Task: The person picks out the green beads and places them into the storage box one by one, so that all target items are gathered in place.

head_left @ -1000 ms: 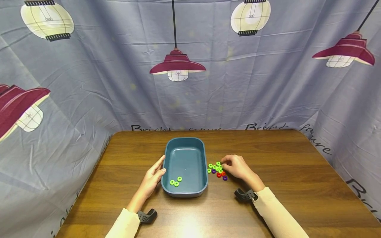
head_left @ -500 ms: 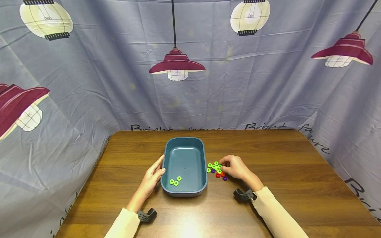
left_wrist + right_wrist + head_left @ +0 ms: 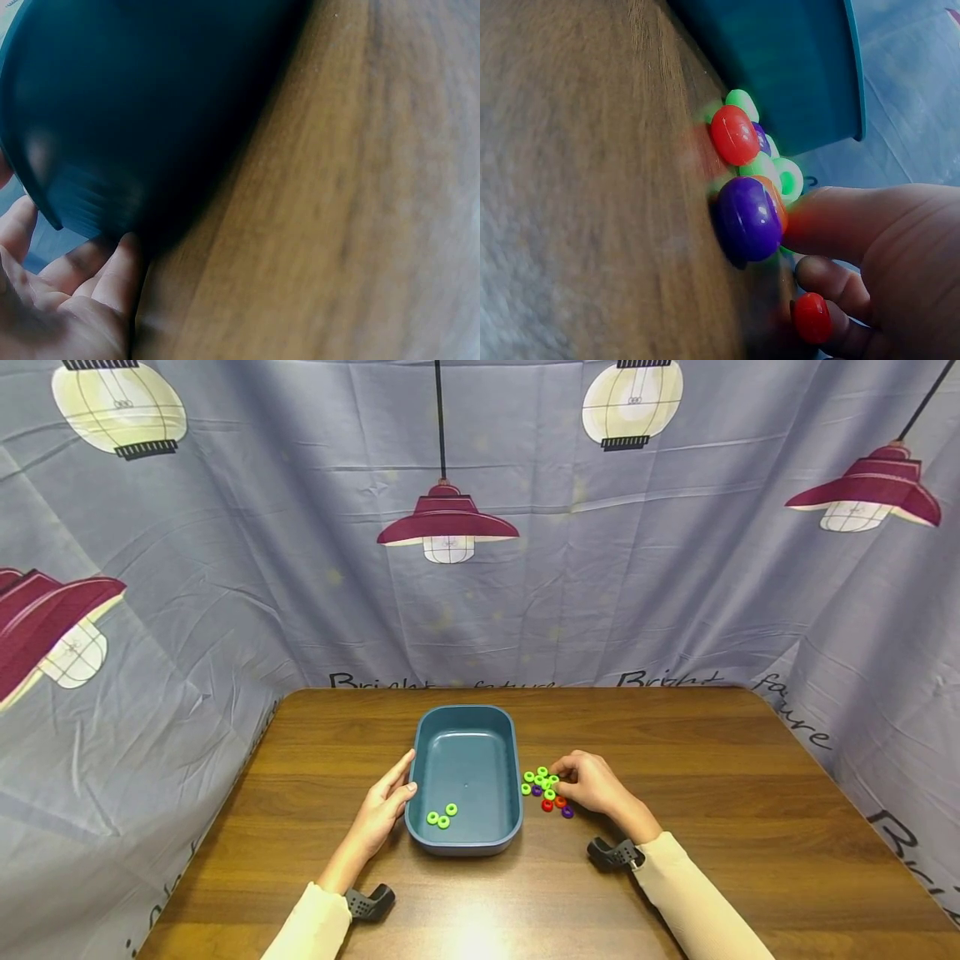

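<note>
On the table stands a blue-grey plastic bin [image 3: 467,758] with three small green rings [image 3: 443,822] in its near left corner. My left hand [image 3: 381,810] rests its fingers against the bin's left wall, its thumb at the rim; the left wrist view shows fingertips [image 3: 129,244] on the outer wall. My right hand [image 3: 591,781] reaches its thumb and bent index finger into a pile of small rings beside the bin, around a green ring [image 3: 553,779]. I cannot tell whether they pinch it. A red ring [image 3: 812,318] shows at its lower fingers in the right wrist view.
The pile's other green rings [image 3: 528,777] lie close by the bin's right wall. Two red rings [image 3: 547,806] and two purple rings [image 3: 567,812] are among them, toward the near side. The brown wooden table [image 3: 690,752] ends at a printed curtain [image 3: 555,610].
My right hand has shifted slightly left. Some green rings in the pile slid left, and a green and a red one moved slightly toward the near side. The left hand and bin stayed put.
</note>
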A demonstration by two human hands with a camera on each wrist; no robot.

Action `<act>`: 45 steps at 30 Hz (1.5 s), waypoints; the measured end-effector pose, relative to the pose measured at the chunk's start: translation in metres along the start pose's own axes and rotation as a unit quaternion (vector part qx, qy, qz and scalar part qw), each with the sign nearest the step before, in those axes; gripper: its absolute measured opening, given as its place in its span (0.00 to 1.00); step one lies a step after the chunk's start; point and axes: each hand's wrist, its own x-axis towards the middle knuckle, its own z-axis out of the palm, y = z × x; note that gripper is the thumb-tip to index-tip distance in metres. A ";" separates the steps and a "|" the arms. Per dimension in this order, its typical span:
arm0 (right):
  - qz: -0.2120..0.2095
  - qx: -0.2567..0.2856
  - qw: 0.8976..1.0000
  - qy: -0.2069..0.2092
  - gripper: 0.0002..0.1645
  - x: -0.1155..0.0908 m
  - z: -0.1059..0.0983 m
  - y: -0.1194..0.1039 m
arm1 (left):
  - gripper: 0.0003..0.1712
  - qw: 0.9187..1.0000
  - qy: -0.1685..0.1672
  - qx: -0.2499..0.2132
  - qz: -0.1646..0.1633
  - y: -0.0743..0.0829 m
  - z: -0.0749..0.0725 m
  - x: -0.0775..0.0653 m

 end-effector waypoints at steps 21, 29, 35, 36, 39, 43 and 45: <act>0.010 0.002 1.000 -0.008 0.08 -0.001 -0.005 -0.002 | 0.36 1.000 0.001 0.011 -0.004 0.001 0.000 -0.001; 0.009 0.011 1.000 -0.003 0.07 0.004 -0.014 -0.008 | 0.36 1.000 0.002 0.010 -0.003 0.002 0.000 -0.001; 0.002 0.022 1.000 0.005 0.07 0.008 -0.024 -0.020 | 0.36 1.000 0.005 0.012 -0.005 0.003 0.000 -0.001; 0.001 0.025 1.000 0.005 0.08 0.009 -0.025 -0.023 | 0.36 1.000 0.006 0.010 -0.007 0.003 0.000 -0.001; -0.008 0.031 0.999 0.004 0.09 0.012 -0.028 -0.032 | 0.36 1.000 0.008 0.011 -0.006 0.003 0.000 -0.002; -0.019 0.041 0.999 0.001 0.10 0.017 -0.030 -0.046 | 0.36 1.000 0.007 0.011 -0.003 0.002 0.000 -0.002; -0.023 0.046 0.999 0.000 0.10 0.020 -0.030 -0.053 | 0.36 1.000 0.005 0.012 -0.002 0.001 0.000 -0.002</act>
